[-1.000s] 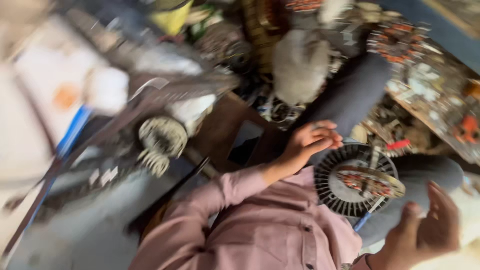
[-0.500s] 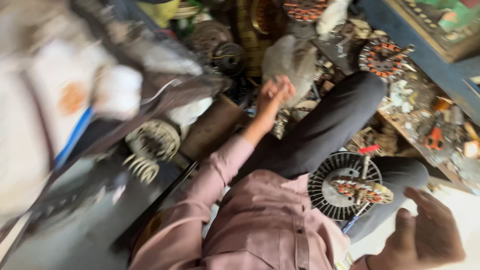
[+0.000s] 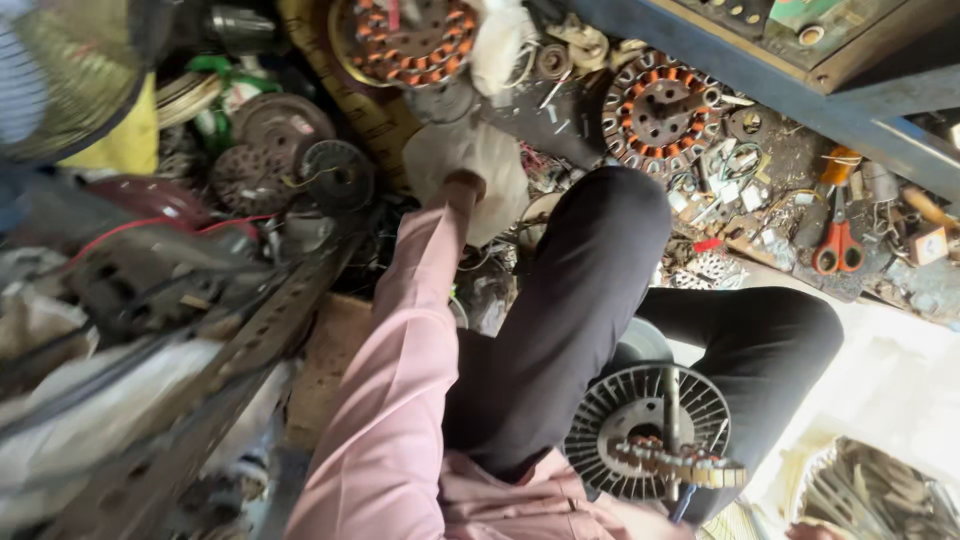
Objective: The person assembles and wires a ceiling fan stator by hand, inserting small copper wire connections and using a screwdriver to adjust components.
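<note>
— Where is our left hand right now?

— We see it stretched out at the end of the pink sleeve, reaching into the pale cloth bag among the clutter. The fingers are buried in the cloth, so we cannot tell whether they grip anything or lie loose.

— And what does that bag hold?

— We cannot see inside it; the cloth hides its contents. Just beside it lie a wound stator with orange coils and, further right, a second stator of the same kind.

— Our right hand?

— Only a sliver shows at the bottom edge — too little for us to say whether it is open or closed. It sits well apart from the left hand.

— What rests on us?

— A finned round motor housing with its shaft upright leans against our dark trousers, between the legs.

— Anything else holding things?

— The floor patch on the right carries red-handled scissors among small scraps and screws, near the blue metal frame. A yellow container stands at the left, its contents hidden from us.
</note>
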